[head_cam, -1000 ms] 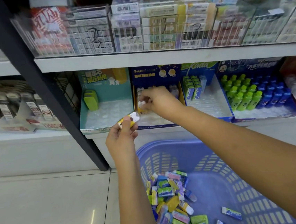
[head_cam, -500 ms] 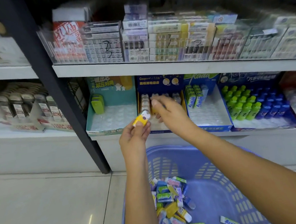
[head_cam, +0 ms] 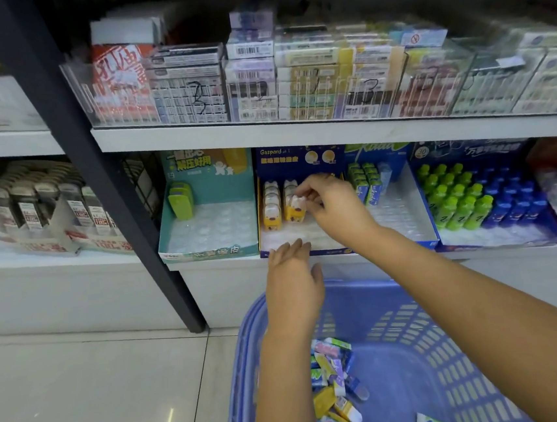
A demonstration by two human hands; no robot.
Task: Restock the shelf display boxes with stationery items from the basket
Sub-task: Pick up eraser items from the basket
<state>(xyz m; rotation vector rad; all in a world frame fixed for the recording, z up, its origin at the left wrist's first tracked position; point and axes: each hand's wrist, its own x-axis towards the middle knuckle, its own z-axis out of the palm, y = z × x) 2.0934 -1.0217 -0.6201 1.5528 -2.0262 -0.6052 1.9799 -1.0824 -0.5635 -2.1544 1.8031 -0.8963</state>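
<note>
A dark blue display box (head_cam: 262, 164) on the lower shelf holds two short rows of yellow-and-white erasers (head_cam: 272, 211). My right hand (head_cam: 332, 205) reaches into it and pinches a yellow-and-white eraser (head_cam: 295, 207) at the front of the second row. My left hand (head_cam: 294, 284) hovers just below the box's front edge, fingers straight and holding nothing. Beneath both arms stands the blue plastic basket (head_cam: 453, 347) with several loose wrapped erasers (head_cam: 334, 385) in it.
A teal display box (head_cam: 206, 248) with a few green items (head_cam: 180, 199) sits left of the dark blue one. To the right stand a blue box with green-and-blue erasers (head_cam: 366, 182) and a tray of green and blue bottles (head_cam: 472, 192). A dark post (head_cam: 106, 200) divides the shelves.
The yellow-and-white eraser passed from my left hand to my right, which now sets it in the dark blue box. My left hand has dropped below the box, holding nothing.
</note>
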